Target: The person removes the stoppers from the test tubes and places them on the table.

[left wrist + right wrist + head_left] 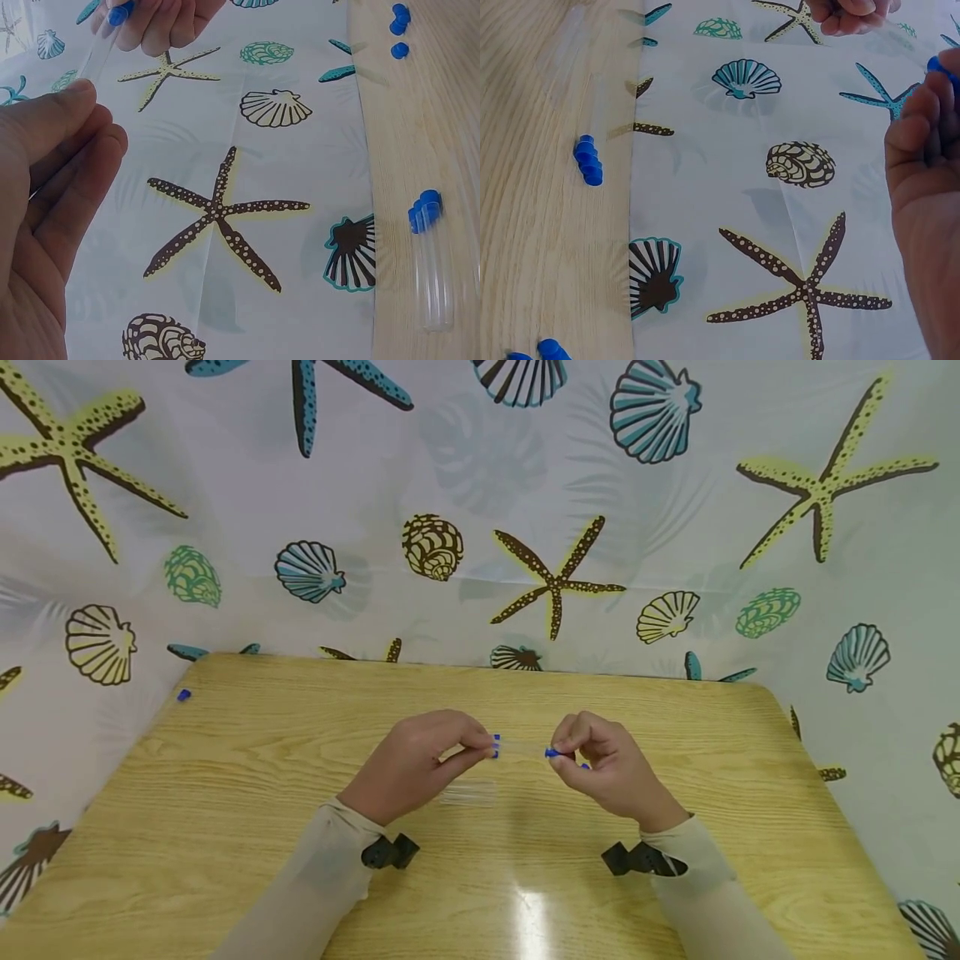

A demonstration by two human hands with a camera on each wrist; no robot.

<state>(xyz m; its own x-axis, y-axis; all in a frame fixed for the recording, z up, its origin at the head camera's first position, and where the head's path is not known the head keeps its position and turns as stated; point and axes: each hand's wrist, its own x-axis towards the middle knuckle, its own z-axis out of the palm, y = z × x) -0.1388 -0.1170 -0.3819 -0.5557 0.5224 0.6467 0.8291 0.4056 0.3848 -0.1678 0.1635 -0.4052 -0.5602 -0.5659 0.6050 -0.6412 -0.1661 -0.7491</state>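
Between my fingertips is a clear thin tube (525, 747) with a blue cap (553, 752) at its right end. My left hand (427, 760) pinches the tube near its other end. The thumb and fingers of my right hand (611, 764) pinch the cap; whether it is fully seated cannot be told. In the left wrist view the tube (99, 51) slants up to the cap (121, 13). Below the hands, several blue-capped tubes (433, 281) lie side by side on the table, their caps (589, 160) also showing in the right wrist view.
Loose blue caps (400, 50) lie on the wooden table (225, 877) near my right hand. More clear tubes (468, 793) lie in front of my left hand. One small blue piece (183, 695) is at the far left edge. A patterned cloth (360, 485) hangs behind the table.
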